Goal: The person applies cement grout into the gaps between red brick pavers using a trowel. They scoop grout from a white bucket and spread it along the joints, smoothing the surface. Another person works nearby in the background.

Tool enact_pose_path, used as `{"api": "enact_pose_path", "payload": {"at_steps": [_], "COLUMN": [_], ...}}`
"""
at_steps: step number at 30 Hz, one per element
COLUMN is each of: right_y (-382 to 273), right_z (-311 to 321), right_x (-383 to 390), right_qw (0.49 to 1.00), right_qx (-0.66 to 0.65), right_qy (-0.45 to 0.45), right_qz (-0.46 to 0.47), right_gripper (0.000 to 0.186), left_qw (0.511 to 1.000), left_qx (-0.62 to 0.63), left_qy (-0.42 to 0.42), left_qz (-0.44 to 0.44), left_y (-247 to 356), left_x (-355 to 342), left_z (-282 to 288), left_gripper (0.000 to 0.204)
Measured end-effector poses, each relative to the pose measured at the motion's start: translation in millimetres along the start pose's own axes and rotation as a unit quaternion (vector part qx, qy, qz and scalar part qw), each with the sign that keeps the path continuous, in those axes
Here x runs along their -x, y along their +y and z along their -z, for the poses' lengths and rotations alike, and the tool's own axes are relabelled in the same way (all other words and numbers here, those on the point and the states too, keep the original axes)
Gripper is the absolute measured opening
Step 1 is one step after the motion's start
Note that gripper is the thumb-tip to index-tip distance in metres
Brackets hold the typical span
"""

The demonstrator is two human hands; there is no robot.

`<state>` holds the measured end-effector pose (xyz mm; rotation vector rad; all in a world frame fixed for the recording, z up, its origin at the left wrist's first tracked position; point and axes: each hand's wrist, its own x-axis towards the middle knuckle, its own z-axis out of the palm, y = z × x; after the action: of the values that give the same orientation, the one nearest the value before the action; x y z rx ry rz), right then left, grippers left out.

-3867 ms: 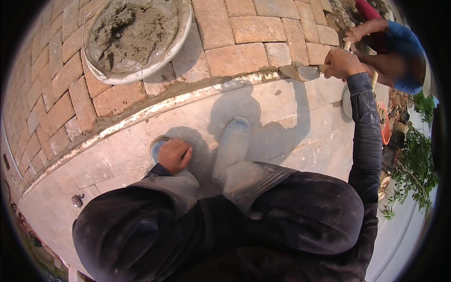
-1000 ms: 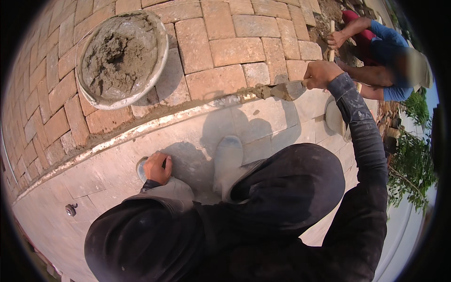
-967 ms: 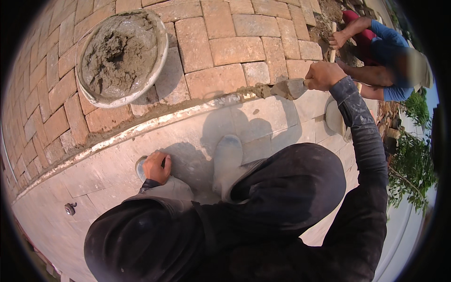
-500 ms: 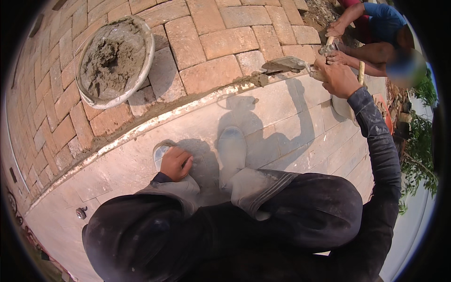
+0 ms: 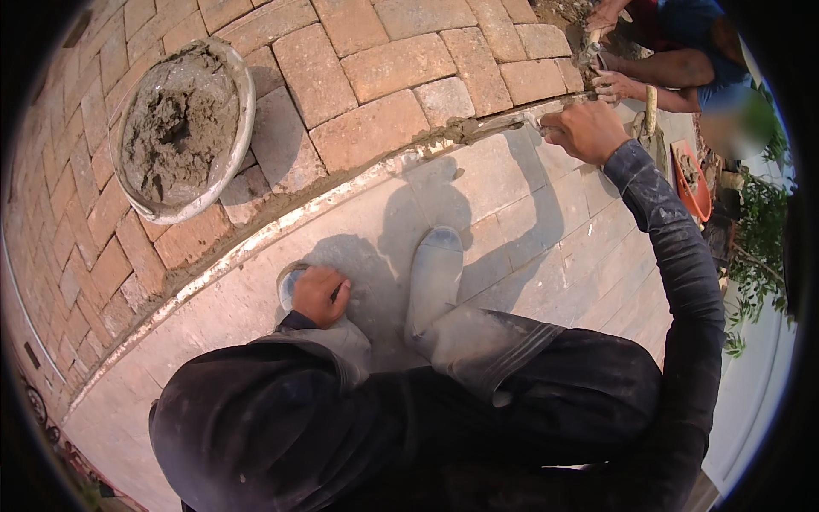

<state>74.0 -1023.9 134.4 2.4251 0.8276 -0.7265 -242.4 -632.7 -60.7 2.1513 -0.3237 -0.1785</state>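
Observation:
My right hand (image 5: 589, 132) is closed round the handle of a trowel (image 5: 502, 125). The trowel's thin blade shows nearly edge-on, against the seam where the orange pavers (image 5: 371, 126) meet the pale tiles. Wet grey mortar (image 5: 461, 130) lies along that seam at the blade's tip. My left hand (image 5: 321, 295) hangs loosely curled over my left boot, with nothing visible in its fingers. A round bucket (image 5: 247, 111) holding grey mortar (image 5: 179, 119) stands on the pavers at the far left.
Another person's hands (image 5: 616, 87) work at the paver edge, far right, close to my right hand. Beyond my forearm lie an orange pan-like container (image 5: 693, 192) and a leafy green plant (image 5: 755, 256). My right boot (image 5: 437, 269) stands on pale tiles (image 5: 520, 247).
My right hand has come a little left and nearer, and the trowel blade has turned from showing its flat face to nearly edge-on. My left hand stays curled in place.

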Motion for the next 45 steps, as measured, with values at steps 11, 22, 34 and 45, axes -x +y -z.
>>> {"api": "enact_pose_path", "payload": {"at_steps": [11,22,34,45], "right_y": [-12.8,-26.9,-34.6,-17.7], "right_z": [-27.8,-42.6,-40.9,-27.3], "right_x": [7.4,12.1,25.2,46.0], "right_qw": [0.993,0.991,0.984,0.969], "right_qx": [0.014,0.05,-0.033,-0.095], "right_qy": [0.083,0.086,0.076,0.068], "right_qz": [-0.085,-0.092,-0.158,-0.216], "right_gripper": [0.02,0.017,0.021,0.033], "left_qw": [1.0,1.0,1.0,1.0], "left_qx": [0.011,0.008,0.002,-0.012], "left_qy": [0.009,0.005,0.007,-0.002], "left_qz": [-0.004,0.005,0.009,0.012], "left_y": [-0.5,2.2,5.1,5.0], "left_x": [-2.9,-4.2,-7.0,-6.7], "left_z": [0.6,0.9,1.3,1.9], "left_gripper": [0.008,0.007,0.007,0.009]}}
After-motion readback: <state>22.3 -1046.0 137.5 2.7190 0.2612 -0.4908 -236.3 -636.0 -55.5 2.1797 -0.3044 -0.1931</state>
